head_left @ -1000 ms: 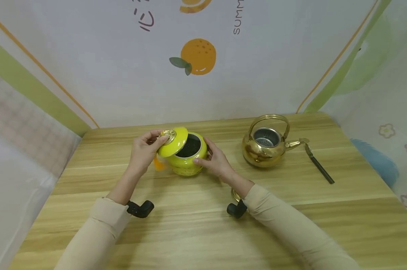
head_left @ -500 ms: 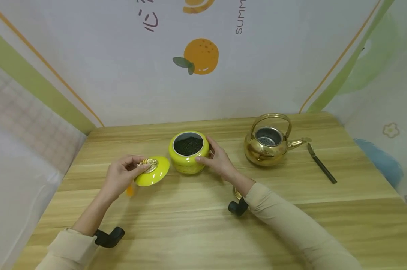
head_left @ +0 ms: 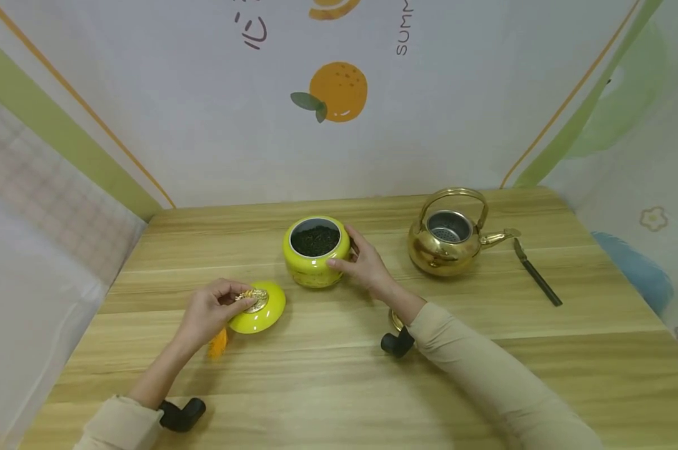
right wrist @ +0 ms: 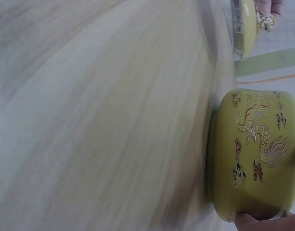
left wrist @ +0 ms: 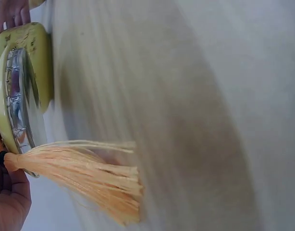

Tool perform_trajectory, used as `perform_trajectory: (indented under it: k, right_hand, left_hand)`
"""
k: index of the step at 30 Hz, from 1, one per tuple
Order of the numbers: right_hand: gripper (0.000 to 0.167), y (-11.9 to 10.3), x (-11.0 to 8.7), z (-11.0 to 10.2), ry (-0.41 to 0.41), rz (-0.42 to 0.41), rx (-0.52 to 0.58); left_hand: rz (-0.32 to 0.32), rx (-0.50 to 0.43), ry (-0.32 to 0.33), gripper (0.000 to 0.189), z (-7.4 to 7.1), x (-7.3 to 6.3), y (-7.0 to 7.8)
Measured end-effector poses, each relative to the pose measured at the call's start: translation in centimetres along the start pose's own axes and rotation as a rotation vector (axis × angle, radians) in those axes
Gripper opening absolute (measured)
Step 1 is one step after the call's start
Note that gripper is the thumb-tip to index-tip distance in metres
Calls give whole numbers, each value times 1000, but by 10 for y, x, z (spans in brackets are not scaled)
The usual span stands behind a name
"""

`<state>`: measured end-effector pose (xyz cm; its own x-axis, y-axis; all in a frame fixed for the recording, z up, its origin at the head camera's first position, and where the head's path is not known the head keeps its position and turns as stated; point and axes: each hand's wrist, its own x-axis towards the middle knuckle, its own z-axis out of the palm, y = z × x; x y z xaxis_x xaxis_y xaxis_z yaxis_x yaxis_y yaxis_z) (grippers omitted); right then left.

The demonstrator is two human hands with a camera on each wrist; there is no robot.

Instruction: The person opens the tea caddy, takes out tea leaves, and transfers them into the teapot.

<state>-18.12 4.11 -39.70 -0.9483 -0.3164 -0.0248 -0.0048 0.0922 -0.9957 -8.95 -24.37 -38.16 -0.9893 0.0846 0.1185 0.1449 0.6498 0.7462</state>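
Lid [head_left: 274, 306] is pinched by its knob [head_left: 259, 301] in the left hand [head_left: 208, 310], jar [head_left: 315, 274] gripped sidelong by the right hand [head_left: 368, 269].

A gold kettle [head_left: 442, 259] stands over there near a dark tool [head_left: 542, 283]; the white backdrop [head_left: 204, 125] bears a printed orange [head_left: 340, 92].

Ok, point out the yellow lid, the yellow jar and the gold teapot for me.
Yellow lid [head_left: 268, 315], head view: on its glossy top.
Yellow jar [right wrist: 255, 154], right wrist view: on its dragon-painted side.
Gold teapot [head_left: 444, 257], head view: front of its body.
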Motion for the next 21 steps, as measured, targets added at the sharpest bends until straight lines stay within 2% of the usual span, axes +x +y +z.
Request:
perform_trajectory:
  k: [12, 17, 21]
  right_hand:
    - [84, -6, -3, -1, -5, -13, -10]
    - [85, -4, -3, -1, -6, -11, -10]
    - [85, 0, -1, -1, -3, -14, -10]
  left_hand:
    - [34, -6, -17, 13, 10, -7, -7]
    - [72, 5, -9, 13, 13, -8, -9]
    - [72, 21, -13, 13, 14, -8, -9]
